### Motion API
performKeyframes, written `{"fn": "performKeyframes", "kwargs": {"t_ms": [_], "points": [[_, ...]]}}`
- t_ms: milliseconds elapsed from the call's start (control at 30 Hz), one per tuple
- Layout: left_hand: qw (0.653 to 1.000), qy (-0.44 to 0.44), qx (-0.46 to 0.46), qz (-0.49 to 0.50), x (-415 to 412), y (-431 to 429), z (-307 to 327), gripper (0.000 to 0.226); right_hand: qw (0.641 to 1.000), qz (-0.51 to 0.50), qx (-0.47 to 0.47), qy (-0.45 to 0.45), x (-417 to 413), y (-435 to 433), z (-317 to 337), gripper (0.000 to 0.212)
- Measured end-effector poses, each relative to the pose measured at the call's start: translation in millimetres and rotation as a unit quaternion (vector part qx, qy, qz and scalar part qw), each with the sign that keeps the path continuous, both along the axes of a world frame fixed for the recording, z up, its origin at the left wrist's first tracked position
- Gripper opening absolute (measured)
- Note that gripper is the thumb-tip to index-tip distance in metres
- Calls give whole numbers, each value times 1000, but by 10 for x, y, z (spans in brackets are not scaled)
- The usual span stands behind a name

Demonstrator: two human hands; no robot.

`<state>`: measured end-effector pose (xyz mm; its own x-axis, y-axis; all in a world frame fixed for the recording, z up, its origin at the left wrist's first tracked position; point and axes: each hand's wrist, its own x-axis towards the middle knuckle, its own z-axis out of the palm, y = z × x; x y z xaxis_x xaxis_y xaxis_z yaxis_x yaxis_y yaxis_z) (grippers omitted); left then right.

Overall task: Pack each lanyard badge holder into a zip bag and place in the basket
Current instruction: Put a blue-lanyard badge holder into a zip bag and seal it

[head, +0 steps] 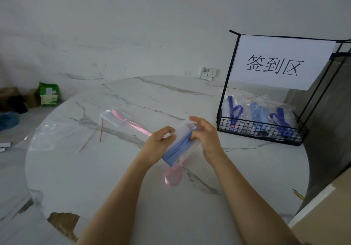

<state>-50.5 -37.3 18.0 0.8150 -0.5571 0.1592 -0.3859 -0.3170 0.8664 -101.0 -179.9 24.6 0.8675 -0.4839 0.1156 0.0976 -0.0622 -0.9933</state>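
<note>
Above the middle of the marble table point(114, 178), both hands hold a clear badge holder with a light blue lanyard point(180, 146) folded against it. My left hand point(160, 144) grips its left edge with curled fingers. My right hand point(205, 136) pinches the lanyard at the holder's upper end. A second badge holder point(115, 117) lies flat further back, and its pink lanyard point(172, 176) runs under my hands and loops toward me. Clear zip bags point(62, 136) with red seal lines lie at the left. The black wire basket point(266, 132) at the right holds several bagged blue lanyards.
A white paper sign point(281, 62) with printed characters hangs on the basket's tall frame. A wall socket point(208, 71) sits behind the table. On the floor at the left are a green packet point(48, 93), brown boxes and a blue heap. A cardboard edge shows at the lower right.
</note>
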Motion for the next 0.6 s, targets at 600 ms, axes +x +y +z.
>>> {"fn": "performKeyframes", "kwargs": {"t_ms": [600], "points": [[953,-17,-55,296,203,51,51,26,987,-91,119,55,183,-12,-251,25]]}}
